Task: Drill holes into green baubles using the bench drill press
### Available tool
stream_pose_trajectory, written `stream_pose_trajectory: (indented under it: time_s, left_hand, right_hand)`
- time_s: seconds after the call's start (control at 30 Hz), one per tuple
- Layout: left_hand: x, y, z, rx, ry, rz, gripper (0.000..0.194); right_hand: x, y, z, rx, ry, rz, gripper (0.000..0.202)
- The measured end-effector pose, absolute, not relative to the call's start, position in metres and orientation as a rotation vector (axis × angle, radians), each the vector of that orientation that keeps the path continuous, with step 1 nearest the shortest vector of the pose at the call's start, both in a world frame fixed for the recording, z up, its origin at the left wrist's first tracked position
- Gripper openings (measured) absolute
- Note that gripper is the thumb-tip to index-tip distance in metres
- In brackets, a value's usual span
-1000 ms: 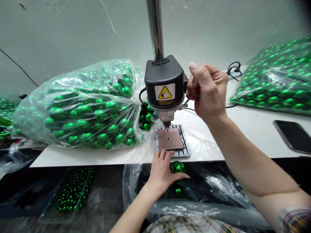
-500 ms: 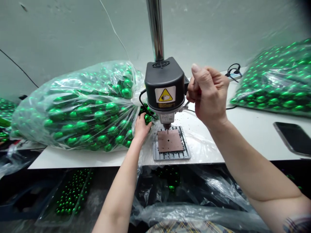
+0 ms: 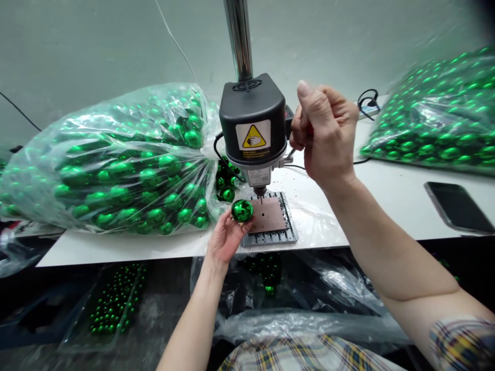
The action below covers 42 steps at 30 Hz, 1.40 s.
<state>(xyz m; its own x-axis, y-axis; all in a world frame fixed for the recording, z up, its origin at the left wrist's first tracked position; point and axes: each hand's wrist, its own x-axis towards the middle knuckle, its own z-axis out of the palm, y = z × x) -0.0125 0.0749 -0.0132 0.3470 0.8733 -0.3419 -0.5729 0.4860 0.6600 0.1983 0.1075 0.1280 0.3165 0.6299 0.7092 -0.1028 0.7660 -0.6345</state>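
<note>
A shiny green ball ornament (image 3: 242,210) rests in the fingers of my left hand (image 3: 226,236), just left of the bit of a small black drill press (image 3: 253,116). Under the bit, a brownish square plate (image 3: 274,219) with a dark hole in its middle lies on the grey slotted base (image 3: 292,234), which is sprinkled with dark chips. My right hand (image 3: 328,131) is closed in a fist around the lever at the press's right side; most of the lever is hidden by the fingers. The bit stands raised above the plate.
A clear bag of green balls (image 3: 127,175) lies on the white table (image 3: 135,252), its mouth beside the press. Another such bag (image 3: 436,113) and a phone (image 3: 458,206) are on the right. Below the table are a clear bin of small green balls (image 3: 112,304) and plastic sheeting (image 3: 309,324).
My left hand has come out from the bag's mouth with a green ball ornament and moved nearer, beside the plate. My right hand stays at the lever. The whole view has shifted slightly.
</note>
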Motion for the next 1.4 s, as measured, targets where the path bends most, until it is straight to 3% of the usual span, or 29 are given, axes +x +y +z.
stream_pose_trajectory:
  time_s: [0.37,0.47,0.67,1.17,1.4]
  left_hand:
    - [-0.013,0.074,-0.013,0.419,0.775,0.942,0.036]
    - [-0.01,0.069,-0.021,0.585,0.869,1.031,0.038]
    - [0.004,0.07,-0.042,1.082,1.125,1.22,0.059]
    - [0.029,0.097,-0.058,1.635,1.204,1.137,0.052]
    - [0.025,0.105,-0.064,1.568,1.165,1.084,0.046]
  right_hand:
    - [0.198,0.109,0.126,-0.565,-1.164,0.487,0.054]
    - [0.197,0.107,0.127,-0.598,-1.167,0.481,0.055]
    - [0.196,0.107,0.128,-0.622,-1.147,0.478,0.055]
    - [0.195,0.107,0.13,-0.573,-1.129,0.49,0.056]
    - [0.196,0.109,0.129,-0.559,-1.154,0.483,0.056]
